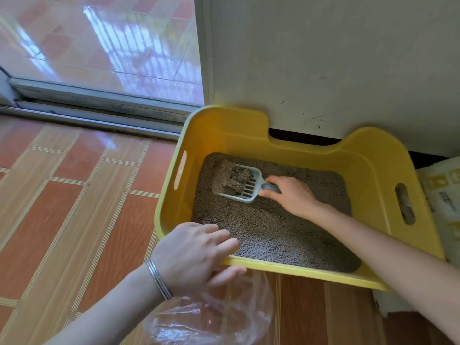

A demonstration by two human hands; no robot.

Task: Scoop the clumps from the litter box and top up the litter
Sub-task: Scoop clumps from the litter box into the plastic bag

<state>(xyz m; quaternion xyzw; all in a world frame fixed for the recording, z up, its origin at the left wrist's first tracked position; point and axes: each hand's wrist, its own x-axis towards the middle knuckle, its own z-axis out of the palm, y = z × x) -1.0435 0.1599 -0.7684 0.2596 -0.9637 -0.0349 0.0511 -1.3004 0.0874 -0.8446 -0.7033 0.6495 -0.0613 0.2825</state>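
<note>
Gripping the short handle of the grey scoop (249,189), the right hand (291,195) reaches into the yellow litter box (224,120) from the near right; its fingers are curled tight round the handle, thumb on the near side. The scoop sits in the far left part of the box, just over the litter (273,227); its long axis runs roughly left to right across the box, handle to the right in the hand, slotted blade and open mouth pointing left toward the box wall with the cut-out grip. A brown clump (230,179) lies on the blade at its mouth end, filling most of it.

The left hand (189,255), with a thin bracelet (159,280) at the wrist, is at the near left corner of the box; its fingers lie close together, bent over the near rim, while the thumb sits below the rim against the top of a clear plastic bag (224,317); whether it pinches the bag or only presses it there cannot be told. The bag hangs in front of the box over the red tiled floor (74,207).

The box stands against a white wall (323,58), beside a glass sliding door (99,46); a printed white sack (445,195) stands just to the right of the box.
</note>
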